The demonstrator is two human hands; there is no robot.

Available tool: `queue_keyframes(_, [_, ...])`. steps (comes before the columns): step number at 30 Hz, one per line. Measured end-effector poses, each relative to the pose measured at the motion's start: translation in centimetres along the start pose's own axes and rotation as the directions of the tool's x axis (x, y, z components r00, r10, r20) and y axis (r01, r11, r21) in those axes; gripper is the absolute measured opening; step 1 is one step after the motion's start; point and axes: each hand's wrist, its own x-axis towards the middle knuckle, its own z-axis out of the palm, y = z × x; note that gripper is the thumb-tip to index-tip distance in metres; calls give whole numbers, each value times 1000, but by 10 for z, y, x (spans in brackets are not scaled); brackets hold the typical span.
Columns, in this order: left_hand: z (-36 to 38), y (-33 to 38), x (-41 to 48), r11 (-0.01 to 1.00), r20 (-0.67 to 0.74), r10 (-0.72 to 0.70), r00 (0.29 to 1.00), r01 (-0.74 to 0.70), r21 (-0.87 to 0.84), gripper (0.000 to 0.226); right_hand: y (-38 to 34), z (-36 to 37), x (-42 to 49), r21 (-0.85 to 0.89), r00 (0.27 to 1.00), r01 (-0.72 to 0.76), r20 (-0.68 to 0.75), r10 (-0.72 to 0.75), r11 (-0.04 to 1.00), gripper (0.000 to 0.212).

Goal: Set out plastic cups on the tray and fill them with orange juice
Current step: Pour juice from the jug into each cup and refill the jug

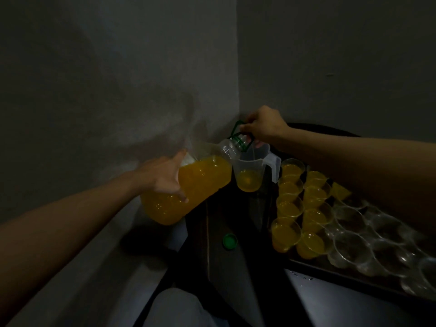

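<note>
Decanting is the step in hand, by the look of it; the large clear plastic bottle of orange juice [188,190] is lying tipped, its neck reaching over the rim of the translucent plastic measuring jug [254,166], which is holding only a shallow pool of juice at its bottom. The right hand [264,125] is gripping the green loop handle [237,131] at the bottle's neck, fingers curled round it; the left hand [165,178] is bearing the bottle's body, thumb and fingers splayed wide against its side. The jug is standing on the dark table [224,267], just beside the dark flat tray [330,270]; the small clear plastic cups filled with juice [286,230] are crowding the tray's near-left part, while the empty clear plastic cups [351,246] are filling the rest. The round green bottle cap [229,241] is lying on the table; the light is dim, so no stream is showing. Next, the bottle probably needs tipping a little further and steadily, then righting before the jug gets heavy; the empty cups are waiting.
</note>
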Motion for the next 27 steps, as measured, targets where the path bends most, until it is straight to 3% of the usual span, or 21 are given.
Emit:
queue_keyframes(13, [-16, 1, 2, 1000, 65, -2, 998, 0, 24, 156, 5, -1, 0, 69, 1000, -18, 15, 17, 997, 19])
queue_keyframes(27, [-36, 0, -4, 997, 104, 13, 994, -21, 76, 146, 3, 6, 1, 102, 995, -92, 40, 89, 991, 19])
